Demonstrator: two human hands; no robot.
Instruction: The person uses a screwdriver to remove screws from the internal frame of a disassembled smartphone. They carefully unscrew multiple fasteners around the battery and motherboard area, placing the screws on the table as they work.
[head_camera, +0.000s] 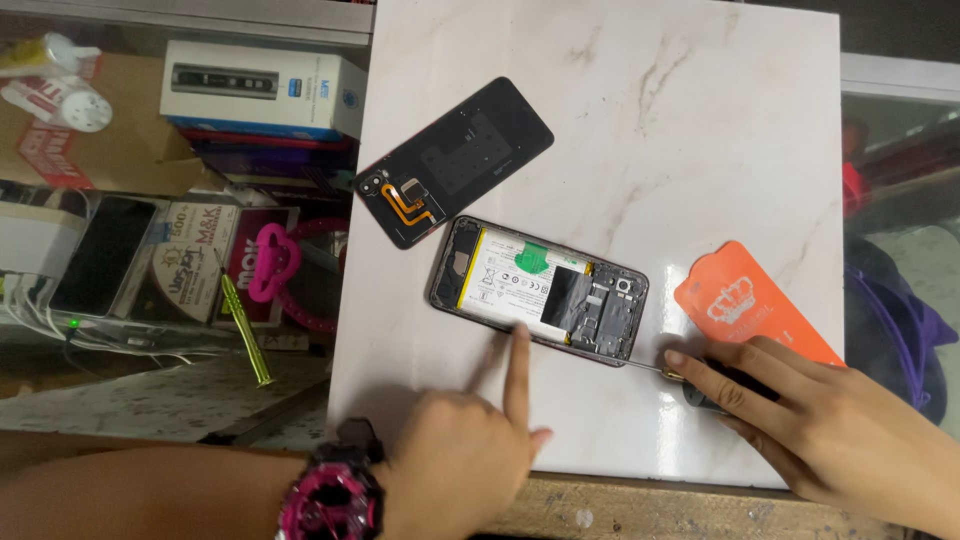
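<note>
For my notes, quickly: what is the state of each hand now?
Left hand: holds nothing, index finger pressing on the opened phone.
Right hand: closed on a screwdriver.

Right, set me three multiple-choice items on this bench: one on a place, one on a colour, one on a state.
1. Where does the detached back cover lie from the opened phone?
A. upper left
B. lower right
C. underneath

2. What colour is the flat card by the right hand?
A. blue
B. orange
C. white

3. What is the left hand doing?
A. lifted clear
B. gripping the cover
C. forefinger pressed on the phone's edge

Answers: 1 A, the cover sits above and left on the marble slab. 2 B, its face is orange. 3 C, the fingertip meets the frame.
</note>
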